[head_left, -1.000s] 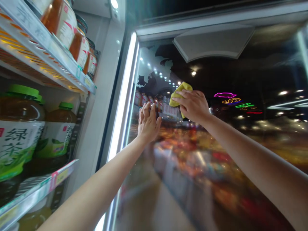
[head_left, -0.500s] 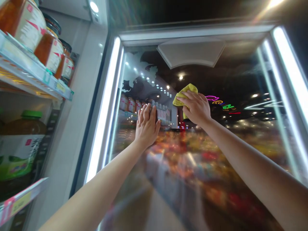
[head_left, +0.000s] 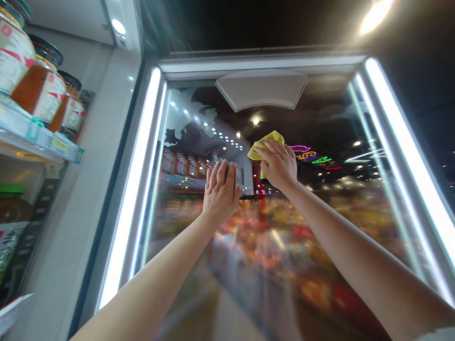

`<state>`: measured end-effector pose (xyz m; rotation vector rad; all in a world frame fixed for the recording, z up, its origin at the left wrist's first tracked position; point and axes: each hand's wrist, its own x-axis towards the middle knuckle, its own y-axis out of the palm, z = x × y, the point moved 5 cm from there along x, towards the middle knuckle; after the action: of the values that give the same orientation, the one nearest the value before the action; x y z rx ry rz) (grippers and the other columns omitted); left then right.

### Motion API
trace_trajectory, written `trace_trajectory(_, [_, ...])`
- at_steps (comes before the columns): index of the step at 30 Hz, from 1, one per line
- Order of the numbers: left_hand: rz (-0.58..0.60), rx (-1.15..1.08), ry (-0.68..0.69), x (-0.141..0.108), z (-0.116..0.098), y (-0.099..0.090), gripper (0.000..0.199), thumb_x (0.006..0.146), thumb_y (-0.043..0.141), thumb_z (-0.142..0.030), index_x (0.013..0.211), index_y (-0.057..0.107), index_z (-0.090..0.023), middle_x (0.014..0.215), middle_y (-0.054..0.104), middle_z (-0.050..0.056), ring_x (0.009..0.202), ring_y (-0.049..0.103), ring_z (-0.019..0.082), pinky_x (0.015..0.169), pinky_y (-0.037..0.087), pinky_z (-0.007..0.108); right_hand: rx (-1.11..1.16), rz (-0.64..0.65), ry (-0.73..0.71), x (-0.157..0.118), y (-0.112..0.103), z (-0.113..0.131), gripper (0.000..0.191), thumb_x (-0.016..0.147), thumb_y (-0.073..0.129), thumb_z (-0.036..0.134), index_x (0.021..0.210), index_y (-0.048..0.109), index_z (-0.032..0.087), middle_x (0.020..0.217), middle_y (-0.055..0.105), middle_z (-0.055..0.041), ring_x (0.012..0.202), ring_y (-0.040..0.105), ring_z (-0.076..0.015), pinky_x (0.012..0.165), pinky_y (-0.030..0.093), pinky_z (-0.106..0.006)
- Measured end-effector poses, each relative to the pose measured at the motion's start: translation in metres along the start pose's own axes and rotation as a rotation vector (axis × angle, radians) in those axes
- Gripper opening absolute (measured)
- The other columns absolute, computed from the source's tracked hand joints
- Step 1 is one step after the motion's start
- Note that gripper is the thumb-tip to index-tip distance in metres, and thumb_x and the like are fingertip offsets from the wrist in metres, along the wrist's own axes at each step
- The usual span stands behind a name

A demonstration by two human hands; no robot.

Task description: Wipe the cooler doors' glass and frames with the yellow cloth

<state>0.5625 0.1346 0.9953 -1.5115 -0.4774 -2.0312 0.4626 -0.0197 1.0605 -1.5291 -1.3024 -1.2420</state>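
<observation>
The left hand is lying open and empty, seemingly against the glass; the right hand, fingers part-curled, is pinning the cloth below the glass's top edge. It's looking light, soft, its bunched middle offering best hold.

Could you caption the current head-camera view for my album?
Right hand holds yellow cloth against glass door, left hand alongside.

Left hand, bare; right hand, bare; left forearm, bare; pale sleeve edge, blurred, well behind right hand's grip.
</observation>
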Motion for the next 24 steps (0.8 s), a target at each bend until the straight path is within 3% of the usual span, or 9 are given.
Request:
trace_trajectory(2, [0.007, 0.003, -0.009, 0.002, -0.006, 0.004, 0.062, 0.101, 0.039, -0.039, 0.156, 0.036, -0.010, 0.164, 0.034, 0.019, 0.154, 0.026, 0.034, 0.127, 0.019, 0.058, -0.003, 0.010, -0.017, 0.000, 0.004, 0.009, 0.046, 0.100, 0.044, 0.025, 0.142, 0.059, 0.032, 0.154, 0.054, -0.0020, 0.146, 0.042, -0.0268, 0.122, 0.025, -0.053])
trace_trajectory(4, [0.014, 0.008, -0.017, 0.004, -0.011, 0.008, 0.062, 0.101, 0.039, -0.039, 0.156, 0.037, -0.009, 0.163, 0.035, 0.020, 0.154, 0.027, 0.034, 0.127, 0.018, 0.059, -0.007, 0.074, -0.126, -0.010, 0.004, 0.016, 0.046, 0.100, 0.044, 0.028, 0.145, 0.056, 0.032, 0.157, 0.050, -0.0008, 0.148, 0.039, -0.0251, 0.123, 0.023, -0.051])
trace_trajectory(7, [0.025, 0.011, 0.002, 0.005, -0.016, 0.009, 0.063, 0.101, 0.040, -0.040, 0.155, 0.037, -0.009, 0.163, 0.036, 0.019, 0.154, 0.027, 0.034, 0.127, 0.018, 0.059, -0.026, 0.144, -0.244, -0.031, -0.007, 0.002, 0.047, 0.097, 0.048, 0.025, 0.142, 0.059, 0.032, 0.156, 0.051, 0.0001, 0.147, 0.043, -0.0234, 0.121, 0.029, -0.046])
trace_trajectory(11, [0.038, -0.003, 0.027, 0.010, -0.021, 0.011, 0.063, 0.100, 0.041, -0.039, 0.156, 0.037, -0.009, 0.163, 0.036, 0.020, 0.154, 0.028, 0.034, 0.126, 0.019, 0.058, -0.067, 0.044, -0.068, -0.032, -0.022, -0.035, 0.046, 0.094, 0.048, 0.021, 0.136, 0.065, 0.031, 0.149, 0.059, -0.0003, 0.143, 0.048, -0.0252, 0.117, 0.035, -0.048])
trace_trajectory(14, [0.027, -0.020, 0.018, 0.018, -0.029, 0.016, 0.063, 0.100, 0.041, -0.039, 0.155, 0.038, -0.010, 0.163, 0.037, 0.020, 0.154, 0.029, 0.035, 0.126, 0.019, 0.060, -0.094, 0.000, 0.037, -0.027, -0.019, -0.036, 0.048, 0.096, 0.047, 0.024, 0.141, 0.060, 0.032, 0.152, 0.055, -0.0011, 0.145, 0.045, -0.0274, 0.119, 0.032, -0.053])
trace_trajectory(17, [0.016, -0.035, 0.026, 0.023, -0.040, 0.020, 0.063, 0.099, 0.042, -0.038, 0.155, 0.039, -0.009, 0.162, 0.037, 0.020, 0.153, 0.029, 0.035, 0.126, 0.019, 0.060, -0.084, 0.074, -0.084, -0.038, -0.018, -0.027, 0.048, 0.098, 0.047, 0.026, 0.144, 0.057, 0.033, 0.156, 0.051, 0.0000, 0.147, 0.042, -0.0263, 0.121, 0.029, -0.052])
trace_trajectory(20, [0.009, -0.056, 0.062, 0.026, -0.048, 0.021, 0.062, 0.099, 0.042, -0.037, 0.155, 0.039, -0.011, 0.162, 0.038, 0.018, 0.154, 0.029, 0.033, 0.127, 0.018, 0.059, -0.052, 0.155, -0.244, -0.055, -0.027, -0.037, 0.047, 0.095, 0.050, 0.021, 0.139, 0.062, 0.034, 0.153, 0.054, 0.0023, 0.145, 0.045, -0.0230, 0.121, 0.031, -0.046])
trace_trajectory(22, [0.010, -0.071, 0.077, 0.029, -0.052, 0.022, 0.062, 0.098, 0.042, -0.037, 0.155, 0.039, -0.012, 0.163, 0.038, 0.017, 0.154, 0.029, 0.033, 0.127, 0.017, 0.059, -0.059, 0.129, -0.208, -0.054, -0.035, -0.056, 0.047, 0.094, 0.050, 0.020, 0.136, 0.064, 0.034, 0.151, 0.057, 0.0025, 0.144, 0.046, -0.0227, 0.120, 0.033, -0.045])
trace_trajectory(24, [0.015, -0.087, 0.070, 0.036, -0.055, 0.024, 0.062, 0.098, 0.042, -0.036, 0.155, 0.038, -0.012, 0.163, 0.037, 0.017, 0.154, 0.028, 0.034, 0.127, 0.016, 0.060, -0.083, 0.059, -0.072, -0.043, -0.038, -0.074, 0.048, 0.094, 0.048, 0.021, 0.138, 0.063, 0.034, 0.150, 0.058, 0.0022, 0.144, 0.046, -0.0236, 0.119, 0.034, -0.047])
